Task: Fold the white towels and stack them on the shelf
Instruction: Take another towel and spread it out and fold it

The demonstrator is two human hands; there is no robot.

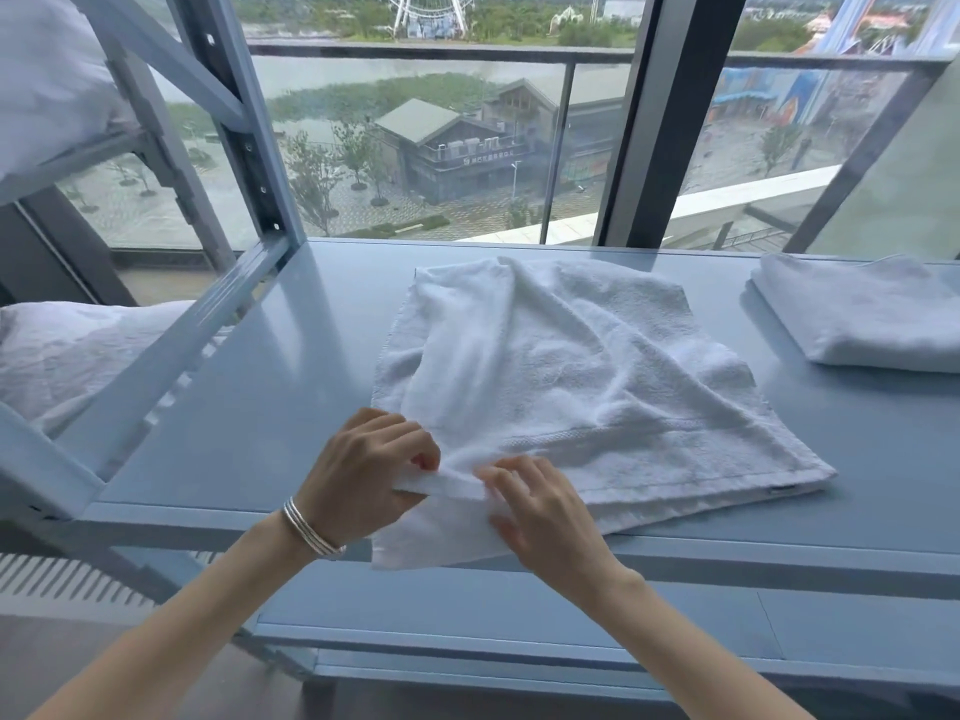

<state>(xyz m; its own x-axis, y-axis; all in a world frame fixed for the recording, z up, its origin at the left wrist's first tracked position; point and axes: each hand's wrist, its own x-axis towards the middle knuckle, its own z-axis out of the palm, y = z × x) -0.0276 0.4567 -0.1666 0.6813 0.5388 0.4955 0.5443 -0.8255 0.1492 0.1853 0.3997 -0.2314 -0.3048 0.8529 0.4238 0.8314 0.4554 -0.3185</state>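
Both bare forearms reach forward from the bottom edge of the view and converge at the near left corner of the white towel (pixel 571 376). The left hand (pixel 363 475) lies knuckles up, fingers curled inward, thumb and fingertips pinching a raised fold of that corner. A set of thin silver bangles (pixel 310 530) circles the left wrist. The right hand (pixel 545 511) sits just right of the left hand, almost touching it, back of the hand upward, fingers bent and pinching the same fold from the other side.
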